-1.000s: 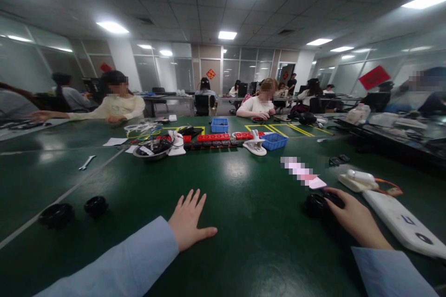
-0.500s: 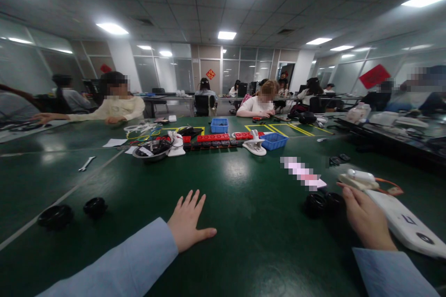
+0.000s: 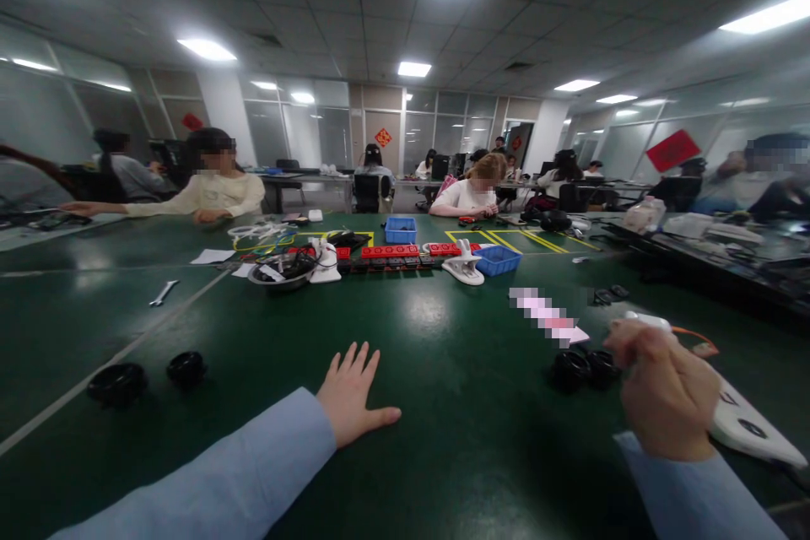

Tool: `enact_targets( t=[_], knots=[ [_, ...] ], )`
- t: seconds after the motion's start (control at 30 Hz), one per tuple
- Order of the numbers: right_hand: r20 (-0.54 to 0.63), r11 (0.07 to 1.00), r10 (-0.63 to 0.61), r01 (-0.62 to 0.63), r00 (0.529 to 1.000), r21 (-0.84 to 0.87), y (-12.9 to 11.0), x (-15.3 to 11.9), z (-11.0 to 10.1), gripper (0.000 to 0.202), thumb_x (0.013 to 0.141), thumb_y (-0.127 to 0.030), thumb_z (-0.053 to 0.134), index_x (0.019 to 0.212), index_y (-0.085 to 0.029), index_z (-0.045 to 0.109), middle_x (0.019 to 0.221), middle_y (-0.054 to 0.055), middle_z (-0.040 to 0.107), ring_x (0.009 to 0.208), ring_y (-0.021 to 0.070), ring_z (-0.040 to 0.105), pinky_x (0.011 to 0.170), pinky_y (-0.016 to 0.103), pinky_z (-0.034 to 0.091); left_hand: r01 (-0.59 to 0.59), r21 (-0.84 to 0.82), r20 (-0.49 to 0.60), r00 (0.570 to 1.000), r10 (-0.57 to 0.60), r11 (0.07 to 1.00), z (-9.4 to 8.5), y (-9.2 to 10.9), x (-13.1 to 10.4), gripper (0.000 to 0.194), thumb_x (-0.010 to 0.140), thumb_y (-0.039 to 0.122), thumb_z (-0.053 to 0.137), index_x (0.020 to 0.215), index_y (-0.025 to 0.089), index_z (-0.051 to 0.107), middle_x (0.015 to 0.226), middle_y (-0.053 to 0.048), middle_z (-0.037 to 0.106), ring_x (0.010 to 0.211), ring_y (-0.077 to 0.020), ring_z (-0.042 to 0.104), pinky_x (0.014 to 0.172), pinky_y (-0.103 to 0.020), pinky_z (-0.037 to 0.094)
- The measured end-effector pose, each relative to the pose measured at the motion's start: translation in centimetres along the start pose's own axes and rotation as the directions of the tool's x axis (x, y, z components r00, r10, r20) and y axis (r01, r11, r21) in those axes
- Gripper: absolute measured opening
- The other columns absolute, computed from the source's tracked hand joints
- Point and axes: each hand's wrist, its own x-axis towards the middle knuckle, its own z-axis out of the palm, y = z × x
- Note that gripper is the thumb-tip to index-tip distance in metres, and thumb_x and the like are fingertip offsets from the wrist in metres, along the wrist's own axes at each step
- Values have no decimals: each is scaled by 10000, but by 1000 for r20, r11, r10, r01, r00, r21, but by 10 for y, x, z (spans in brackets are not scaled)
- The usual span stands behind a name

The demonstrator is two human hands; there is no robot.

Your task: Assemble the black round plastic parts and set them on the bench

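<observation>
My left hand (image 3: 352, 398) lies flat on the green table (image 3: 443, 430), palm down with its fingers spread and nothing in it. At the right, my right hand (image 3: 669, 384) is raised with its fingers curled closed; whatever it might hold is hidden. Just left of that hand sit two round black parts (image 3: 571, 370). A white device (image 3: 753, 426) lies partly behind it, beside a white object with an orange cable (image 3: 693, 332). Two more black round parts (image 3: 117, 384) rest at the left of the table.
A wrench (image 3: 164, 294) lies at the left. Across the middle stand a metal bowl of cables (image 3: 282, 274), red blocks (image 3: 389, 251), a white clip (image 3: 465, 267) and blue baskets (image 3: 498, 260). A pink item (image 3: 548, 316) lies right of centre. People sit beyond.
My right hand has lifted and its fingers have curled in, now covering part of the white items. My left hand has stayed flat; the view has shifted slightly.
</observation>
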Motion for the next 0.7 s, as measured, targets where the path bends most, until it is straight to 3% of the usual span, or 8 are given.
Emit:
enact_targets(
  t=[0.07, 0.17, 0.27, 0.37, 0.43, 0.57, 0.7],
  knots=[
    [112, 978, -89, 65, 990, 199, -41, 5, 24, 389, 875, -305, 277, 508, -208, 364, 494, -16, 351, 487, 129, 380, 492, 266, 281, 4, -5, -4, 1000, -4, 1000, 0, 1, 0, 977, 656, 776, 300, 1351, 101, 179, 1407, -171, 132, 1283, -330, 76, 1013, -509, 122],
    [361, 966, -161, 72, 918, 248, -84, -2, 77, 398, 884, -322, 239, 544, -193, 400, 532, -1, 409, 539, 130, 421, 543, 259, 313, 1, -17, -28, 1000, -2, 1000, 3, 0, -1, 973, 653, 778, 302, 1350, 107, 194, 1405, -172, 144, 1282, -335, 84, 1009, -513, 127],
    [608, 986, -101, -1, 787, 165, -93, -26, 137, 372, 881, -327, 217, 678, -181, 493, 620, 23, 511, 608, 138, 480, 599, 253, 338, -3, -13, -71, 997, 2, 1000, 5, -1, -1, 960, 651, 761, 345, 1345, 109, 218, 1399, -177, 175, 1279, -341, 104, 1007, -513, 132],
    [674, 990, -29, -70, 738, 119, -80, -50, 182, 337, 882, -309, 237, 772, -178, 527, 606, 9, 534, 559, 125, 489, 555, 229, 337, -3, -5, -91, 996, 3, 1000, 7, -2, -1, 945, 649, 739, 386, 1338, 109, 241, 1392, -180, 198, 1275, -343, 123, 1006, -512, 138],
    [687, 989, 59, -138, 724, 61, -69, -59, 199, 359, 894, -295, 197, 793, -179, 521, 645, 12, 552, 580, 123, 500, 540, 221, 334, -3, 0, -98, 995, 3, 1000, 8, -2, -1, 937, 653, 737, 381, 1336, 109, 249, 1391, -181, 202, 1274, -341, 131, 1005, -510, 146],
    [753, 984, 121, -178, 646, -5, -58, -65, 205, 229, 841, -275, 357, 731, -188, 538, 639, -2, 567, 598, 120, 511, 531, 214, 314, -11, 22, -125, 992, 14, 1000, 8, 2, -3, 914, 663, 732, 378, 1327, 113, 275, 1374, -185, 248, 1264, -334, 185, 1004, -513, 152],
    [812, 985, 113, -171, 572, -16, -61, -65, 202, 115, 785, -249, 453, 800, -202, 556, 656, -10, 584, 601, 122, 517, 526, 218, 294, -53, 62, -254, 965, 67, 997, -16, 1, -13, 784, 741, 681, 329, 1326, 162, 276, 1379, -118, 271, 1266, -281, 215, 1013, -533, 80]
  ],
)
